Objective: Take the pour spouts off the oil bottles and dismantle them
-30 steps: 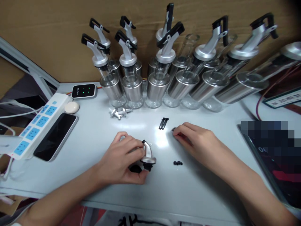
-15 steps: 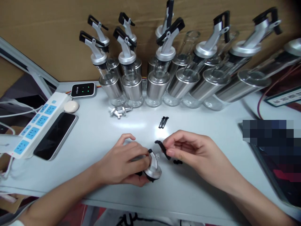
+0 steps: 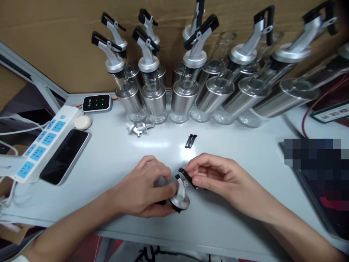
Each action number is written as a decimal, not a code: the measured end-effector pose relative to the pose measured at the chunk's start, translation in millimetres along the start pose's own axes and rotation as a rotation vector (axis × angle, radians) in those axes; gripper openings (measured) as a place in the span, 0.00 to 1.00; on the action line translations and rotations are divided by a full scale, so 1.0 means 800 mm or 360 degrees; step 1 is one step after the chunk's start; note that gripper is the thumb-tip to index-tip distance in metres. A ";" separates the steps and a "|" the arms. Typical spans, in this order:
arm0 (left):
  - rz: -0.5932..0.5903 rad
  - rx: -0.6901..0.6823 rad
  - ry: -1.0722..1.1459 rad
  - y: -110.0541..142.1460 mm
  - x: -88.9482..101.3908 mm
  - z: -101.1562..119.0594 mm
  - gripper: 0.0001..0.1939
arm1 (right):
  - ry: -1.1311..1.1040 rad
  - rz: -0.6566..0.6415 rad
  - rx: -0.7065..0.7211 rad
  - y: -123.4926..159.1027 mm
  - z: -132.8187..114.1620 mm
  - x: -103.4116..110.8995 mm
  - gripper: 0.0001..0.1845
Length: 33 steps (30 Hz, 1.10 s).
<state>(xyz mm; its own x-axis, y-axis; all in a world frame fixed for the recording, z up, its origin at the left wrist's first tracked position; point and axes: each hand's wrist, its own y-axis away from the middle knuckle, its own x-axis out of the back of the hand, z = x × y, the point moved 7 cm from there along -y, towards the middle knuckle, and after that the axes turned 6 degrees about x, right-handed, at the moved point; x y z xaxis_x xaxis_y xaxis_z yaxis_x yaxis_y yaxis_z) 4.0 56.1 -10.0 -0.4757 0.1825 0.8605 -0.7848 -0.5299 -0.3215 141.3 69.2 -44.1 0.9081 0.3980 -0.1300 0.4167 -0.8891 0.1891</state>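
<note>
bottles (image 3: 184, 103): table (image 3: 234, 233), back | spout parts (image 3: 143, 127): left of levers (image 3: 192, 141) | pourer (image 3: 181, 200): before levers | phone (image 3: 65, 156): right of power strip (image 3: 69, 113)

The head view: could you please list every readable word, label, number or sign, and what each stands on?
"Wi-Fi6+": on the small black-faced device; the last character is uncertain.
Green-edged panel, right: markings too blurred to read.
Grey cloth, bottom edge: black strokes, cut off, unreadable.
Dark screen, right: partly pixelated, nothing readable.

White glare on tabletop (image 3: 163, 145) — soft shadows, right edge stretched
</note>
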 end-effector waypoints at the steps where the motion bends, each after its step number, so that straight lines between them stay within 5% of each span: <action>1: 0.0019 0.0006 0.0004 0.000 0.001 -0.001 0.12 | 0.0052 -0.0014 0.0035 0.000 -0.003 -0.001 0.06; 6: 0.0046 0.0015 0.0009 -0.001 0.001 -0.002 0.13 | 0.0347 -0.0086 0.0203 0.002 -0.016 -0.005 0.10; 10: 0.0040 0.0002 -0.0024 -0.001 -0.002 -0.001 0.13 | 0.0306 -0.0025 0.0151 0.002 -0.014 -0.005 0.03; 18: -0.0034 0.0003 -0.0078 0.001 -0.008 -0.002 0.11 | 0.0329 0.0096 0.0094 -0.002 -0.009 -0.001 0.06; 33: 0.0057 -0.0008 -0.0168 -0.003 0.002 0.003 0.13 | -0.0447 0.0045 -0.0245 -0.002 0.019 0.002 0.07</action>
<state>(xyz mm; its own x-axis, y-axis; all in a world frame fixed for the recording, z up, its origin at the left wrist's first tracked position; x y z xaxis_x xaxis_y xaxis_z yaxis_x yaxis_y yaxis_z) 6.0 55.7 -6.9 -0.4593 0.0749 0.8851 -0.7700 -0.5305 -0.3546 141.3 67.5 -59.7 0.8817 0.2768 -0.3820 0.4122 -0.8458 0.3387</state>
